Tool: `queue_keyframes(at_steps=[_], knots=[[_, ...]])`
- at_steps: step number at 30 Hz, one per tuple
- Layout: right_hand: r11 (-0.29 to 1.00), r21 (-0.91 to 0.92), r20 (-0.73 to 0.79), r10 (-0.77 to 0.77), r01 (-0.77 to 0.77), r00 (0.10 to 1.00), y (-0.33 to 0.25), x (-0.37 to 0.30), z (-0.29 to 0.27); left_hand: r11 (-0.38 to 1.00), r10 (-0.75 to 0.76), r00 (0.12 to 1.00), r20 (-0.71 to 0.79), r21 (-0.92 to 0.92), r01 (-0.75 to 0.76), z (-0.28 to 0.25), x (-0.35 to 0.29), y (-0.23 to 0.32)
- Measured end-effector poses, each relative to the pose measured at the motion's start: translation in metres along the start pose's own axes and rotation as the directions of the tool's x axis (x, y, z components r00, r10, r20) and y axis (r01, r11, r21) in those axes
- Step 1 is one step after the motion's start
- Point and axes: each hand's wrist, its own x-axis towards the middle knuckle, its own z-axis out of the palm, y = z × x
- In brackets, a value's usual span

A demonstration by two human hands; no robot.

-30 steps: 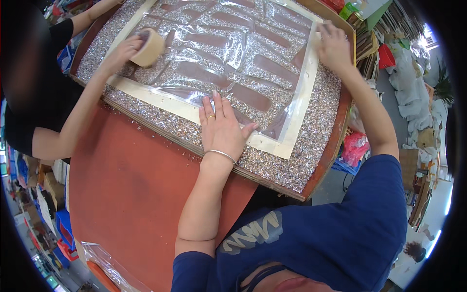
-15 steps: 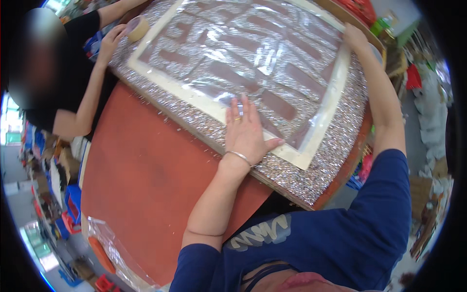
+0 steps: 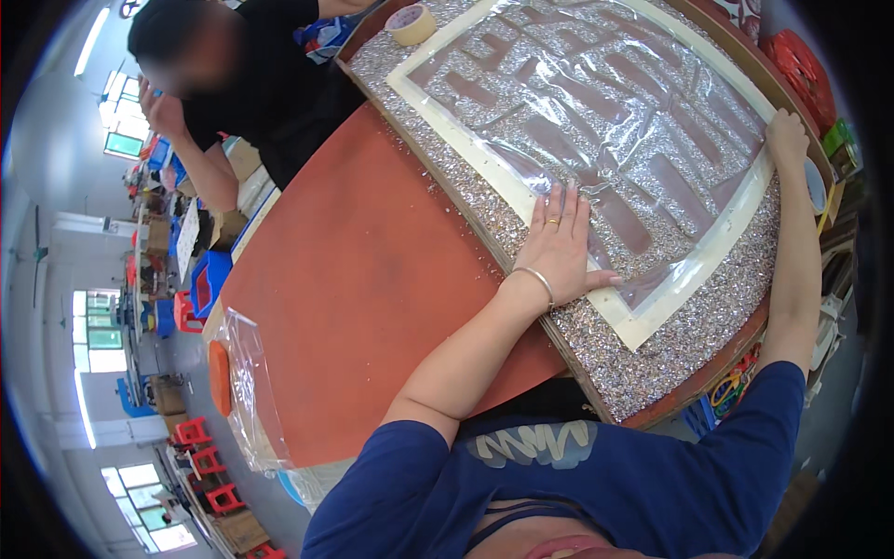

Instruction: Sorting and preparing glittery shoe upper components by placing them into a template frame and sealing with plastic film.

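Observation:
A clear plastic sheet with a cream border and brownish rectangular patches lies on a tray filled with glittering small stones. My left hand rests flat on the sheet's near border, fingers stretched out and thumb apart. At the right border is my right hand, its fingers curled down over the edge of the sheet; the fingertips are partly hidden. A roll of cream tape sits on the stones by the sheet's far left corner.
The tray's wooden rim overlaps a reddish-brown table with scattered stones. A co-worker in black is at the far left. Clear plastic film hangs at the table's left edge. A red bag lies beyond the tray.
The view has turned, so the tray appears farther right. The co-worker's hand has left the tape roll and is raised near the head. My hands stay at the same places on the sheet.

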Motion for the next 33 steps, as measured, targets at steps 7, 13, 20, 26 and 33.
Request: queue_keyframes(at_steps=[7, 13, 20, 26, 33], knots=[[0.871, 0.491, -0.188, 0.135, -0.026, 0.973, 0.006, 0.016, 0.005, 0.992, -0.059, 0.988, -0.14, 0.106, 0.074, 0.003, 0.019, -0.013], [0.589, 0.807, -0.251, 0.271, 0.046, 0.929, -0.001, 0.02, 0.009, 0.802, -0.538, 0.796, -0.275, 0.122, 0.584, -0.024, 0.032, -0.05], [-0.193, 0.951, 0.264, 0.106, -0.241, 0.958, 0.02, 0.042, 0.035, 0.743, -0.653, 0.718, -0.241, -0.021, 0.669, -0.016, 0.047, -0.053], [0.049, 0.999, -0.007, 0.132, 0.001, 0.991, 0.003, 0.031, 0.021, 0.745, -0.654, 0.712, -0.258, -0.052, 0.665, -0.019, 0.047, -0.053], [0.389, 0.918, -0.1, 0.045, 0.075, 0.994, 0.023, 0.045, 0.06, 0.763, -0.638, 0.712, -0.293, -0.115, 0.636, -0.012, 0.047, -0.055]])
